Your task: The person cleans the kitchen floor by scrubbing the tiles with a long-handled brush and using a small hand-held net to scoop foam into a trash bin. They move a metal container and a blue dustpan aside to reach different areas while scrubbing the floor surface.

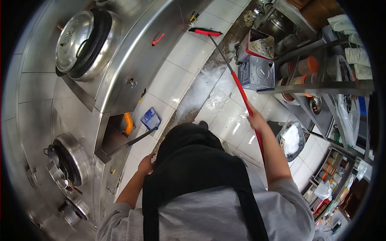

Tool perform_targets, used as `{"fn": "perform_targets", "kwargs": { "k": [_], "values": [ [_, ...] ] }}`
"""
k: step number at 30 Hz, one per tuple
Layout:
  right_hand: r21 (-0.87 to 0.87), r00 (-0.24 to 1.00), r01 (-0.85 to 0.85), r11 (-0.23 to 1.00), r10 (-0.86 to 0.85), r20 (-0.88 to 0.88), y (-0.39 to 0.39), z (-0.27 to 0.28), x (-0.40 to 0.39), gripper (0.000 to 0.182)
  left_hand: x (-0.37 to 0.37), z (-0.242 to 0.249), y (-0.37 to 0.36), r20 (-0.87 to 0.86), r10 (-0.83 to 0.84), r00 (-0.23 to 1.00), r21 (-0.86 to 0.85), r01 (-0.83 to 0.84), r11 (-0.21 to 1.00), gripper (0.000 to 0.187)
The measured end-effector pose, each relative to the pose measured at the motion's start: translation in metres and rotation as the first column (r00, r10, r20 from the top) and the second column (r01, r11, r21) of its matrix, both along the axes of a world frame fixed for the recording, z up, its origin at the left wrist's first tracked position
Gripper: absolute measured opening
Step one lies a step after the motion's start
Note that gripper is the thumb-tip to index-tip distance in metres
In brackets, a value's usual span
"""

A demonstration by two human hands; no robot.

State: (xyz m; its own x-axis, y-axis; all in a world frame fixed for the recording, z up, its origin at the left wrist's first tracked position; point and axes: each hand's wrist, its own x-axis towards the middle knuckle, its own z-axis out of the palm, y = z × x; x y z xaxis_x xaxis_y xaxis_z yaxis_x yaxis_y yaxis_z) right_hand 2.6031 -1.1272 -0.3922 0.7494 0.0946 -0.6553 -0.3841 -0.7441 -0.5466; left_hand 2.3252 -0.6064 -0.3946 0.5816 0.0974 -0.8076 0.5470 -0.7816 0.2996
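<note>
My right hand (257, 121) is wrapped round the red handle of a long-handled floor brush (241, 87). Its red head with a dark edge rests on the tiles ahead, near the steel stove front. White suds (205, 84) lie on the wet floor between the brush head and me. My left hand (147, 164) hangs low beside my black apron (189, 160), its fingers curled. A small pale patch shows at those fingers, but I cannot make out what it is. Closest to that hand is a blue dustpan (151, 119) with a dark handle, apart from it.
On the left runs a steel stove counter (132, 52) with a lidded wok (74, 40) and an orange pipe (128, 123) below. At right stand square tins (256, 72), shelves of containers (309, 66) and a lined bin (291, 140). A drain strip (189, 98) crosses the tiles.
</note>
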Motion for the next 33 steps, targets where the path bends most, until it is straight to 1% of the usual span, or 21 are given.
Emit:
{"fn": "perform_targets", "kwargs": {
  "k": [1, 2, 3, 7, 13, 14, 15, 16, 18, 19, 20, 21, 22, 23, 24, 25, 26, 29, 30, 31, 33],
  "values": [
    [-0.005, 1.0, 0.01, 1.0, -0.01, 0.007, 0.011, -0.014, 0.034, 0.083, -0.005, 0.002, 0.004, 0.022, 0.024, 0.999, 0.011, -0.024, 1.0, 0.049],
    [0.049, 0.98, -0.011, 0.999, 0.001, 0.197, 0.008, -0.072, 0.064, 0.082, -0.007, 0.004, 0.006, 0.044, 0.05, 0.998, 0.022, -0.051, 0.998, 0.048],
    [0.013, 0.997, 0.02, 1.0, -0.021, 0.071, 0.029, -0.059, 0.099, 0.082, -0.01, 0.011, 0.007, 0.051, 0.078, 0.996, 0.036, -0.079, 0.996, 0.046],
    [-0.023, 0.997, -0.011, 1.0, 0.013, 0.079, 0.07, -0.105, 0.182, 0.081, -0.026, 0.037, 0.015, 0.125, 0.169, 0.978, 0.109, -0.183, 0.977, 0.046],
    [-0.213, 0.958, -0.167, 0.963, 0.21, 0.196, 0.011, -0.129, 0.091, 0.083, -0.072, 0.03, 0.018, 0.093, 0.345, 0.934, 0.091, -0.353, 0.931, 0.043],
    [-0.21, 0.966, -0.198, 0.957, 0.227, 0.123, -0.003, -0.112, 0.066, 0.085, -0.084, 0.021, 0.018, 0.059, 0.361, 0.931, 0.077, -0.365, 0.928, 0.044],
    [-0.204, 0.917, -0.25, 0.947, 0.299, 0.265, -0.024, -0.107, 0.036, 0.084, -0.091, 0.014, 0.018, 0.032, 0.324, 0.946, 0.077, -0.325, 0.943, 0.045],
    [-0.179, 0.98, -0.187, 0.966, 0.171, -0.105, -0.012, -0.041, 0.025, 0.086, -0.098, 0.004, 0.017, -0.003, 0.314, 0.949, 0.067, -0.313, 0.947, 0.045],
    [-0.123, 0.977, -0.211, 0.97, 0.204, -0.067, -0.032, 0.008, -0.004, 0.082, -0.108, -0.017, 0.02, -0.004, 0.176, 0.984, 0.026, -0.176, 0.984, 0.044],
    [-0.203, 0.966, -0.248, 0.947, 0.257, 0.015, -0.028, 0.045, -0.019, 0.08, -0.113, -0.032, 0.022, -0.007, 0.145, 0.989, 0.029, -0.144, 0.989, 0.044],
    [-0.379, 0.949, -0.307, 0.873, 0.311, -0.051, -0.033, 0.073, -0.031, 0.076, -0.115, -0.048, 0.022, -0.009, 0.113, 0.994, 0.029, -0.113, 0.993, 0.045],
    [-0.396, 0.959, -0.283, 0.873, 0.261, -0.111, -0.038, 0.102, -0.041, 0.069, -0.111, -0.058, 0.022, 0.035, 0.124, 0.992, 0.035, -0.125, 0.992, 0.046],
    [-0.457, 0.861, -0.475, 0.752, 0.504, -0.066, -0.066, 0.117, -0.044, 0.056, -0.1, -0.066, 0.021, 0.081, 0.134, 0.988, 0.046, -0.138, 0.989, 0.047],
    [-0.493, 0.835, -0.521, 0.697, 0.537, -0.124, -0.059, 0.156, -0.045, 0.047, -0.089, -0.07, 0.019, 0.15, 0.176, 0.973, -0.004, -0.177, 0.984, 0.047],
    [-0.518, 0.889, -0.458, 0.722, 0.384, -0.25, -0.051, 0.188, -0.042, 0.044, -0.078, -0.073, 0.013, 0.227, 0.222, 0.948, -0.04, -0.219, 0.975, 0.045],
    [-0.475, 0.807, -0.575, 0.666, 0.558, -0.194, -0.086, 0.198, -0.04, 0.041, -0.063, -0.068, 0.007, 0.237, 0.279, 0.931, -0.086, -0.265, 0.96, 0.039],
    [-0.509, 0.881, -0.472, 0.72, 0.358, -0.31, -0.012, 0.254, -0.048, 0.039, -0.049, -0.07, 0.0, 0.294, 0.306, 0.905, -0.183, -0.261, 0.948, 0.036],
    [-0.485, 0.773, -0.624, 0.612, 0.394, -0.498, 0.051, 0.316, -0.055, 0.027, -0.008, -0.078, -0.03, 0.491, 0.304, 0.816, -0.403, -0.097, 0.91, 0.03],
    [-0.49, 0.76, -0.644, 0.588, 0.414, -0.501, 0.075, 0.328, -0.058, 0.027, 0.013, -0.044, -0.035, 0.468, 0.36, 0.807, -0.522, -0.076, 0.85, 0.029],
    [-0.442, 0.722, -0.669, 0.597, 0.382, -0.576, 0.098, 0.338, -0.062, 0.027, 0.027, -0.067, -0.055, 0.53, 0.369, 0.764, -0.557, -0.015, 0.83, 0.031],
    [-0.383, 0.658, -0.679, 0.626, 0.289, -0.695, 0.146, 0.342, -0.072, 0.025, 0.052, -0.022, -0.068, 0.603, 0.265, 0.752, -0.599, 0.208, 0.773, 0.031]
  ]
}}
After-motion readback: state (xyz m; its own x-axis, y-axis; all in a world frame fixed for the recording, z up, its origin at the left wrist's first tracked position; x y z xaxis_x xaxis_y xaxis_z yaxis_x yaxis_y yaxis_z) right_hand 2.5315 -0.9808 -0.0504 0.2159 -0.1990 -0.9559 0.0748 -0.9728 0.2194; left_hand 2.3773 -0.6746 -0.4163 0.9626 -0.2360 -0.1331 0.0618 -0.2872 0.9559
